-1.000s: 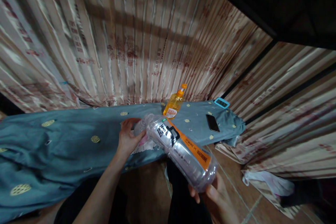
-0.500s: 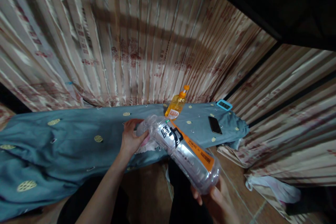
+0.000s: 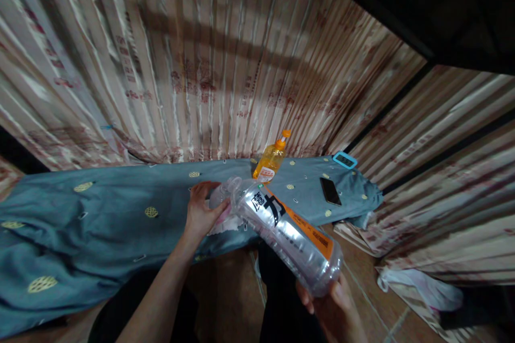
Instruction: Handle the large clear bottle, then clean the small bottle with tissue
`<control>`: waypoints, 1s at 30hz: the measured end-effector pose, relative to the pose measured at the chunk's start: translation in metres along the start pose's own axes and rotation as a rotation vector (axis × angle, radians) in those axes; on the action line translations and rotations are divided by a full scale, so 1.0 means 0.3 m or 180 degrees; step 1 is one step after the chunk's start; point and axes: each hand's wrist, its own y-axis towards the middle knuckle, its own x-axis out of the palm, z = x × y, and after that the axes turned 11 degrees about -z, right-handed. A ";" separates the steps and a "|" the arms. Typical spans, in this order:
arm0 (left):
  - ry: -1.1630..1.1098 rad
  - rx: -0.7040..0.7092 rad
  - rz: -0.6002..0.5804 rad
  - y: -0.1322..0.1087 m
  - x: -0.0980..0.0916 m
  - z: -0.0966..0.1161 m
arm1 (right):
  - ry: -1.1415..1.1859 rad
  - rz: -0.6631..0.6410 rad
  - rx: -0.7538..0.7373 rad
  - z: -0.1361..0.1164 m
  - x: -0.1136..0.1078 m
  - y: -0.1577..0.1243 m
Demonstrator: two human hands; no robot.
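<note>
A large clear bottle (image 3: 285, 230) slants across the lower middle of the frame, its base toward the lower right and its narrower end toward the centre. The right hand (image 3: 332, 308) has its grip around the base, thumb on one side and fingers on the other, closed only as far as the bottle's girth allows; holding it there seems to bear the weight and leaves most of the silver and orange label uncovered.

The left hand (image 3: 201, 209), left of centre, curls its grip around a clear piece (image 3: 218, 196), fingers over the far side and thumb along the near side. Gripping from both ends probably steadies the two against each other. Whether the piece is part of the bottle or separate, I cannot tell, as the fingers and the see-through plastic blur the join.

Just below the left hand lies something white and pink (image 3: 226, 226), partly covered, on the blue sheet (image 3: 120, 214). The pump bottle (image 3: 267, 167), holding orange liquid, stands behind the large bottle near the centre, likely upright so that it does not leak. Right of it, the phone (image 3: 330, 191) lies flat and the blue-framed clock (image 3: 345, 159) sits by the curtain (image 3: 201, 69), both well apart from the hands, presumably out of their way.
</note>
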 end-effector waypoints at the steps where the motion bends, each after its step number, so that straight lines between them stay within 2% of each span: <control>1: -0.0004 -0.0003 0.0005 0.000 0.000 0.000 | 0.0012 -0.0004 0.0009 -0.001 -0.002 0.000; 10: 0.0002 0.0022 -0.0012 0.003 -0.006 0.000 | 0.0022 0.0112 0.0094 0.001 -0.007 0.010; 19: -0.0058 -0.0055 0.0001 0.001 -0.002 -0.002 | 0.0036 -0.0128 0.0137 0.009 -0.042 0.009; 23: -0.0068 -0.0051 0.0031 0.001 0.002 -0.006 | -0.0092 -0.0269 0.0127 0.000 -0.037 0.016; 30: -0.0036 -0.0065 0.0020 -0.002 0.001 -0.007 | -0.0165 -0.0261 -0.0005 -0.002 -0.022 0.031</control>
